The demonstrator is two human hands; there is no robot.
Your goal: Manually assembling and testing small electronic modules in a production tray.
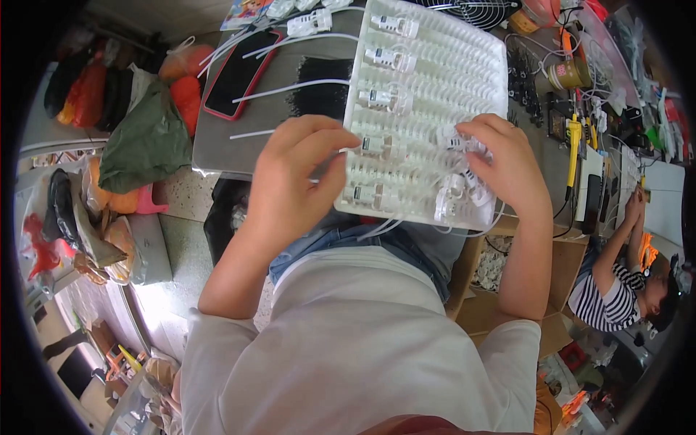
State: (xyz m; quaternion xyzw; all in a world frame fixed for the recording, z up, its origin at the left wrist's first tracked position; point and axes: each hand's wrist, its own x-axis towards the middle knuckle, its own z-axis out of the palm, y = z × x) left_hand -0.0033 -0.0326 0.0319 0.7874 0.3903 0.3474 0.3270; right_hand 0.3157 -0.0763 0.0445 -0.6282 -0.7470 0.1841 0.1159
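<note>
A white ribbed plastic tray [435,94] lies tilted on the table's near edge. Down its left side sit several small white-and-clear plastic parts [388,100], and thin white cables trail from them to the left. My left hand [293,170] is at the tray's left edge, index fingertip by one part [378,147], thumb apart from the finger. On the tray's right side my right hand [504,156] has finger and thumb around another white plastic part [453,139], partly hidden by the fingers. Loose white parts with cables [451,197] lie just below it.
A red-cased phone [243,76] and a bundle of black strands [319,83] lie left of the tray. To the right are a yellow-handled tool [573,148] and a tape roll [569,74]. A cardboard box [554,272] stands below the table; a person in stripes [609,297] sits at right.
</note>
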